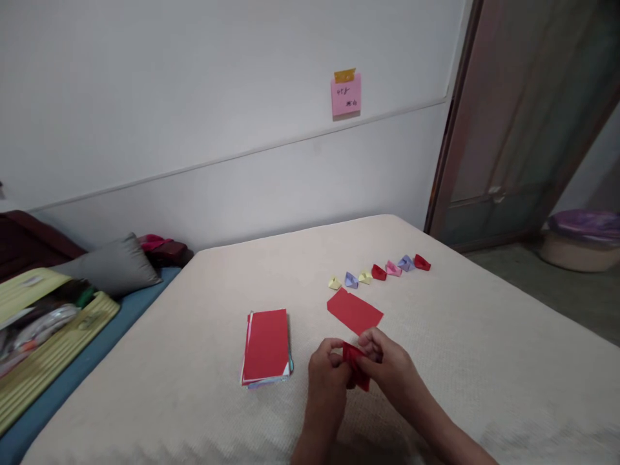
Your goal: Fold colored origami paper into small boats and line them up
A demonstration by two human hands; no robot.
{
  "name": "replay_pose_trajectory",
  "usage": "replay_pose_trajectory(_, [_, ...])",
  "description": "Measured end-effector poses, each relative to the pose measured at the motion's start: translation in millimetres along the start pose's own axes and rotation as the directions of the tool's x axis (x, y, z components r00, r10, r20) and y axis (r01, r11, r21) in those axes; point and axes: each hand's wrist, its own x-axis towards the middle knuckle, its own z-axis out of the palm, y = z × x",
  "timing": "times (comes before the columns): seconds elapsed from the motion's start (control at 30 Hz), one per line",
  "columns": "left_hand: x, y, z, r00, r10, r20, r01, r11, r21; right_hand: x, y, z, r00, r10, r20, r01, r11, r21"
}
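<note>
Both my hands meet low in the middle of the head view over a cream-covered surface. My left hand and my right hand pinch a small folded red paper between them, fingers closed on it. Just beyond the hands lies a flat red paper sheet. To the left sits a stack of coloured papers with a red sheet on top. Farther back runs a row of several small folded paper pieces in yellow, lilac, red and pink.
A white wall carries a pink sticky note. At the left are a grey pillow, a yellow mat with clutter and a blue mattress edge. A wooden door and a round basket stand at the right.
</note>
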Motion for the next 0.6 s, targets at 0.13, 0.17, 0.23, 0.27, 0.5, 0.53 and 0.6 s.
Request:
replay_pose_trajectory(0.13, [3.5,-3.1,-4.8,0.997,0.004,-0.073,0.000,0.998,0.061,4.2,-3.6,-8.4,1.000,0.008,0.014,-0.008,1.000,0.015])
replay_pose_trajectory(0.17, [4.2,-3.3,-6.0,0.995,0.015,-0.095,-0.008,0.997,0.072,4.8,-4.9,-10.9,1.000,0.001,0.009,-0.001,1.000,0.002])
replay_pose_trajectory(0.23, [5.5,-3.0,-8.0,0.991,0.036,-0.128,-0.026,0.996,0.083,4.4,-7.3,-14.9,1.000,-0.028,-0.009,0.027,0.999,-0.046])
replay_pose_trajectory(0.27, [6.2,-2.7,-8.7,0.989,0.048,-0.143,-0.036,0.996,0.087,3.4,-8.2,-16.0,0.999,-0.049,-0.020,0.047,0.996,-0.081])
replay_pose_trajectory(0.5, [8.6,-2.0,-10.4,0.975,0.131,-0.181,-0.108,0.985,0.136,-9.1,-6.6,-9.5,0.949,-0.316,0.024,0.299,0.867,-0.399])
replay_pose_trajectory(0.53, [8.1,-1.7,-10.0,0.975,0.136,-0.177,-0.110,0.983,0.147,-10.5,-5.7,-7.6,0.927,-0.373,0.038,0.347,0.817,-0.461])
replay_pose_trajectory(0.6, [6.1,0.1,-8.5,0.973,0.151,-0.175,-0.119,0.976,0.181,-12.8,-3.9,-3.8,0.875,-0.482,0.052,0.417,0.695,-0.586])
